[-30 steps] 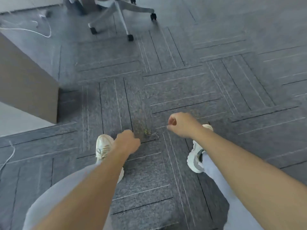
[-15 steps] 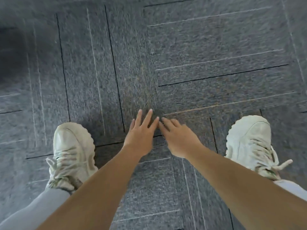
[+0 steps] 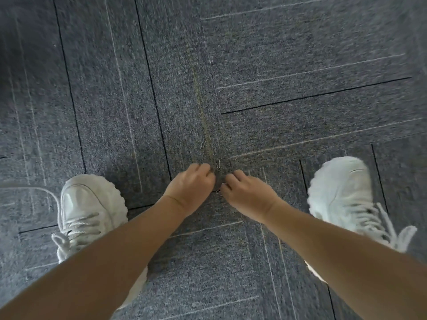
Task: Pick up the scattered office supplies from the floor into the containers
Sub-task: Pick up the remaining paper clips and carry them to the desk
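Head | near paper clip (image 3: 218, 165) lengthwise away | left hand (image 3: 191, 188) curled | right hand (image 3: 247, 195) pinching clip

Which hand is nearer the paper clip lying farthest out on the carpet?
Left. The left hand sits just below and left of that paper clip; the right hand is farther, below and to its right.

Light: soft, even daylight, moderately bright.
Shadows: a faint dark patch on the carpet (image 3: 254, 65) at 9 to 11 o'clock.
Glare: the white shoe (image 3: 342, 190) at 3 o'clock looks washed out.
Blur: motion smear across the whole view.
Edges: corners darken and lines bend.
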